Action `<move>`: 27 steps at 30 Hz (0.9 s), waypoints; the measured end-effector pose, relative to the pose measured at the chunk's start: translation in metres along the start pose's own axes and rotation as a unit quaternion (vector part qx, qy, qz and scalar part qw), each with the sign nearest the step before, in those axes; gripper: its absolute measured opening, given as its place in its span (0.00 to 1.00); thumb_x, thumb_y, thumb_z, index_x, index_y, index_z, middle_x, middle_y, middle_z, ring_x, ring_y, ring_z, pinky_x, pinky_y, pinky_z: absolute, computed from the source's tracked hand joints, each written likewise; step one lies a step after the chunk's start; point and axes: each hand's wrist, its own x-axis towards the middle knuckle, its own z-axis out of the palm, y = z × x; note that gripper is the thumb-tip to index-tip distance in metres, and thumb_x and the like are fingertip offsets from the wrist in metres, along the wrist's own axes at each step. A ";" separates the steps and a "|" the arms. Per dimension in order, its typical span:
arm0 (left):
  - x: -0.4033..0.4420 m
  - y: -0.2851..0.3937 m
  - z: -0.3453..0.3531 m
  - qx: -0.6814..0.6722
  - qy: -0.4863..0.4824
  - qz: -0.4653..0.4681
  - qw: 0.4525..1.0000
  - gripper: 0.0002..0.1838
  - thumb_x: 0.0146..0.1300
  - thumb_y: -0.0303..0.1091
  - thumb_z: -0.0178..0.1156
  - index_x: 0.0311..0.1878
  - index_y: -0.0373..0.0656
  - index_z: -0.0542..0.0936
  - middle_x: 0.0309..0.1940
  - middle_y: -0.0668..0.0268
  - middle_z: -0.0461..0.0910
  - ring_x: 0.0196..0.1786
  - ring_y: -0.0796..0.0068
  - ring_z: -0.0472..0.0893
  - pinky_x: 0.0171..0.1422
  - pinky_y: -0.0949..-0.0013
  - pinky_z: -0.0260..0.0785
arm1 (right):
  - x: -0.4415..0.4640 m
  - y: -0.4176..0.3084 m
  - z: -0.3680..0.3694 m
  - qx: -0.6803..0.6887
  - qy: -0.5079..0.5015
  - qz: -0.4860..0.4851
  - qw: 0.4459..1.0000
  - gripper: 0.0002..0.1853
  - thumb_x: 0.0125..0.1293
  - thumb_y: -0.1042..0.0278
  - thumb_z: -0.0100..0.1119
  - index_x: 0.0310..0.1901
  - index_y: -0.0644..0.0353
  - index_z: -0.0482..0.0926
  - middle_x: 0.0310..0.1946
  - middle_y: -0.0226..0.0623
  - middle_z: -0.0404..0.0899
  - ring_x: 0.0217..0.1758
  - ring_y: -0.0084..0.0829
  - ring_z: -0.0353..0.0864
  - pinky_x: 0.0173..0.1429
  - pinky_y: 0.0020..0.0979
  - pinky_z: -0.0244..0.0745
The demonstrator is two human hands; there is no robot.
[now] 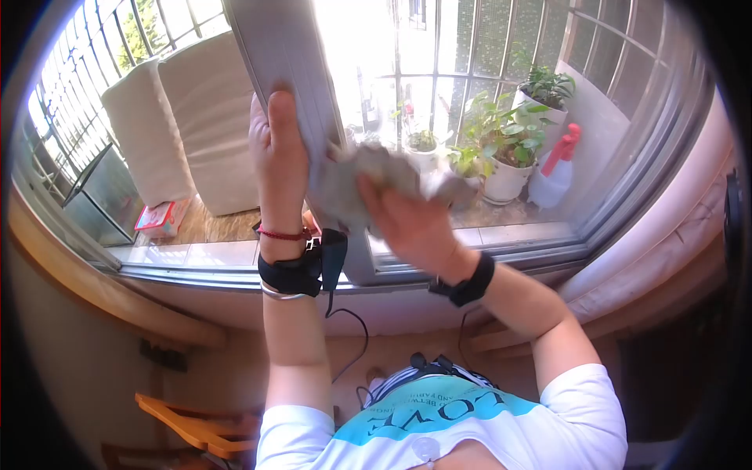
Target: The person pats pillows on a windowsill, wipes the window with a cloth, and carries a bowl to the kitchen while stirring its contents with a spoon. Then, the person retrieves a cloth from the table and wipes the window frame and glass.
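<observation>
My right hand (411,227) has its fingers closed on a grey cloth (372,184), which lies bunched against the window pane beside the frame. The cloth and fingertips are blurred by motion. On the left, my left hand (282,149) grips the upright window frame (282,39), thumb on the near face and the other fingers mostly hidden at the edge. Black straps circle both wrists, and the left one carries a small dark box with a cable.
Behind the glass stand potted plants (507,176), a spray bottle (552,172) with a red head, and metal bars. Left of the frame are beige cushions (207,117), a glass tank (98,200) and a red-and-white box (159,219). An orange chair (196,427) stands at the lower left.
</observation>
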 end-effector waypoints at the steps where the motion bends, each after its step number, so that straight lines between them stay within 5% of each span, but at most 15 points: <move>1: 0.000 0.002 0.001 0.001 0.005 -0.001 1.000 0.30 0.65 0.56 0.41 0.50 0.33 0.69 0.43 0.60 0.71 0.44 0.72 0.69 0.50 0.71 0.61 | -0.021 -0.006 0.007 0.003 -0.021 -0.023 1.000 0.28 0.44 0.70 0.51 0.53 0.62 0.72 0.21 0.26 0.55 0.16 0.22 0.62 0.22 0.28 0.59; 3: 0.000 0.005 0.002 0.000 0.012 -0.002 1.000 0.30 0.65 0.56 0.41 0.50 0.33 0.69 0.44 0.60 0.71 0.45 0.72 0.69 0.50 0.71 0.61 | -0.028 -0.006 0.006 -0.007 -0.049 -0.035 0.998 0.29 0.44 0.70 0.52 0.54 0.61 0.72 0.21 0.27 0.56 0.18 0.21 0.63 0.22 0.28 0.60; 5: -0.002 0.009 0.002 -0.018 -0.004 -0.017 1.000 0.30 0.65 0.57 0.41 0.50 0.33 0.69 0.44 0.60 0.71 0.46 0.71 0.68 0.52 0.70 0.60 | -0.023 0.002 0.008 0.061 0.016 -0.006 0.998 0.27 0.44 0.71 0.53 0.52 0.60 0.74 0.21 0.26 0.58 0.21 0.21 0.65 0.22 0.27 0.61; 11: 0.000 0.001 0.000 0.013 0.000 -0.008 1.000 0.30 0.66 0.57 0.39 0.48 0.34 0.70 0.42 0.59 0.70 0.45 0.68 0.68 0.52 0.69 0.59 | 0.052 0.047 -0.031 -0.021 0.128 0.130 0.983 0.29 0.41 0.74 0.54 0.52 0.57 0.75 0.23 0.29 0.61 0.23 0.26 0.66 0.24 0.27 0.64; 15: 0.000 0.001 0.002 0.010 0.004 0.015 1.000 0.29 0.67 0.56 0.37 0.47 0.34 0.70 0.41 0.59 0.70 0.45 0.67 0.68 0.52 0.68 0.59 | 0.036 0.040 -0.019 -0.045 0.117 0.078 0.989 0.26 0.46 0.69 0.50 0.52 0.58 0.74 0.24 0.29 0.59 0.24 0.27 0.64 0.26 0.29 0.63; 17: 0.000 0.004 0.003 0.026 0.011 0.015 0.999 0.29 0.67 0.55 0.37 0.47 0.34 0.70 0.41 0.59 0.70 0.44 0.68 0.69 0.51 0.69 0.60 | 0.015 0.025 -0.013 0.020 0.012 0.086 0.996 0.25 0.47 0.68 0.50 0.51 0.55 0.74 0.24 0.28 0.59 0.25 0.27 0.64 0.31 0.31 0.62; 19: -0.002 0.004 0.000 0.013 -0.003 -0.022 1.000 0.29 0.67 0.55 0.37 0.47 0.34 0.70 0.41 0.59 0.70 0.43 0.69 0.69 0.50 0.69 0.60 | -0.006 0.010 -0.002 -0.006 0.051 0.081 0.995 0.24 0.48 0.69 0.50 0.51 0.53 0.75 0.24 0.26 0.61 0.27 0.26 0.63 0.35 0.32 0.60; 20: -0.003 0.003 -0.001 0.004 -0.015 -0.060 0.998 0.28 0.68 0.54 0.36 0.47 0.34 0.70 0.41 0.59 0.70 0.43 0.70 0.69 0.49 0.70 0.61 | -0.005 0.007 -0.004 -0.032 0.067 0.086 0.993 0.22 0.50 0.69 0.50 0.50 0.51 0.76 0.33 0.28 0.69 0.36 0.29 0.68 0.43 0.33 0.61; 21: -0.002 0.003 -0.002 0.001 -0.015 -0.054 0.998 0.28 0.68 0.54 0.36 0.47 0.34 0.70 0.41 0.59 0.70 0.43 0.70 0.69 0.49 0.70 0.61 | 0.002 0.012 -0.003 -0.037 0.071 0.085 0.993 0.22 0.50 0.69 0.50 0.50 0.51 0.76 0.33 0.28 0.69 0.36 0.29 0.68 0.43 0.33 0.61; 23: -0.002 0.002 -0.001 -0.027 -0.011 -0.039 0.999 0.28 0.68 0.53 0.36 0.45 0.34 0.71 0.40 0.60 0.70 0.41 0.71 0.69 0.47 0.71 0.61 | 0.025 0.024 -0.004 -0.065 0.171 0.088 0.979 0.21 0.51 0.69 0.51 0.50 0.50 0.75 0.49 0.32 0.71 0.53 0.34 0.68 0.54 0.38 0.61; 27: -0.002 -0.001 0.005 -0.060 0.038 -0.015 0.997 0.28 0.68 0.52 0.36 0.44 0.33 0.71 0.41 0.60 0.70 0.42 0.70 0.69 0.48 0.70 0.61 | 0.053 0.042 -0.023 -0.046 0.107 0.073 0.990 0.20 0.52 0.68 0.52 0.50 0.49 0.75 0.60 0.32 0.64 0.64 0.37 0.60 0.63 0.43 0.55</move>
